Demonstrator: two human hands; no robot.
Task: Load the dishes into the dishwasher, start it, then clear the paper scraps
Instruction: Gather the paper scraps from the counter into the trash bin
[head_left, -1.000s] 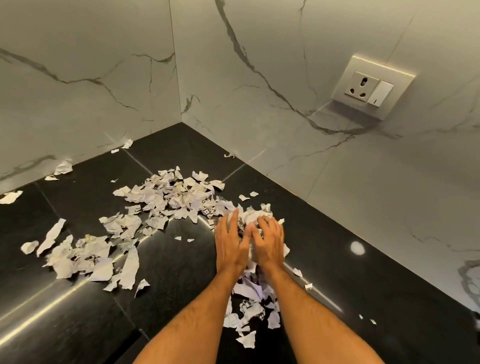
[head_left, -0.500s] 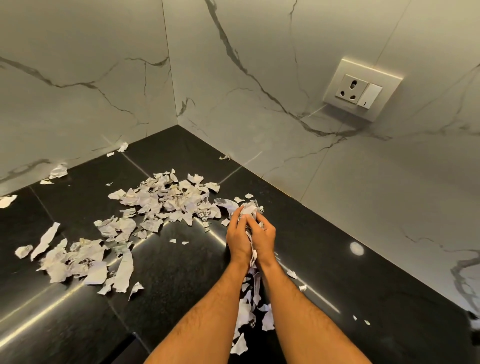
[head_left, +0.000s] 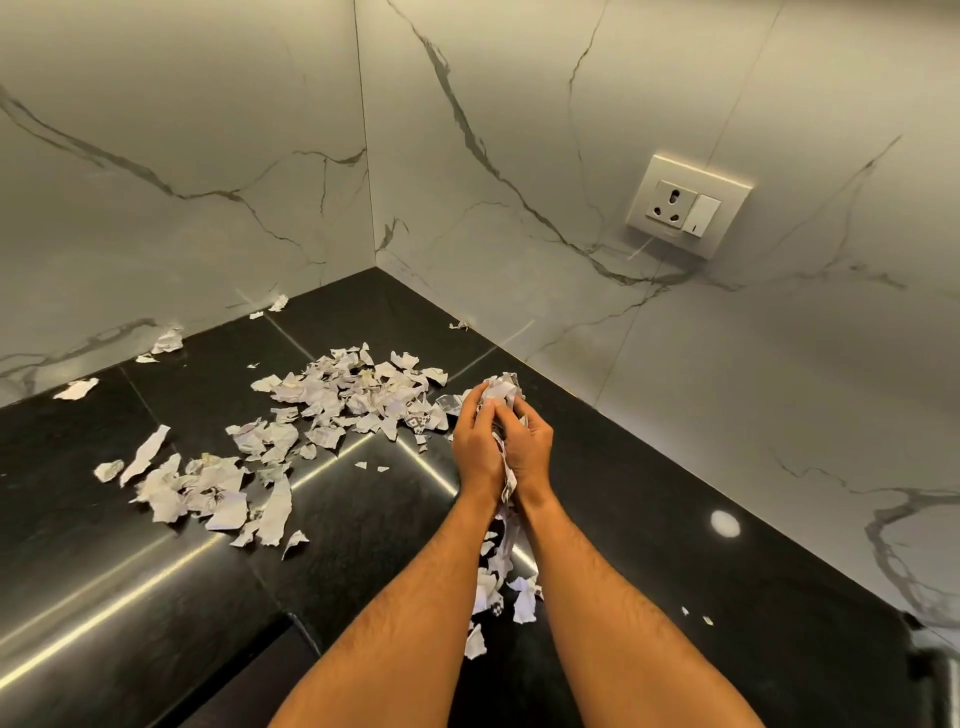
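At centre frame, the left hand (head_left: 475, 447) and right hand (head_left: 527, 447) press together, fingers curled around a bunch of paper scraps (head_left: 500, 389). More loose scraps (head_left: 332, 400) litter the black bench (head_left: 156, 597) at centre left.

The paper scraps (head_left: 343, 400) I'm gathering are thin, crumpled and matt, partly printed. My countertop (head_left: 363, 519) is glossy black stone; the wall (head_left: 519, 156) is smooth veined marble.

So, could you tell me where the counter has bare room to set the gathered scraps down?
Bare counter lies right of the right hand, below the socket, and in the far corner. Left of the left hand, the paper scraps crowd it.
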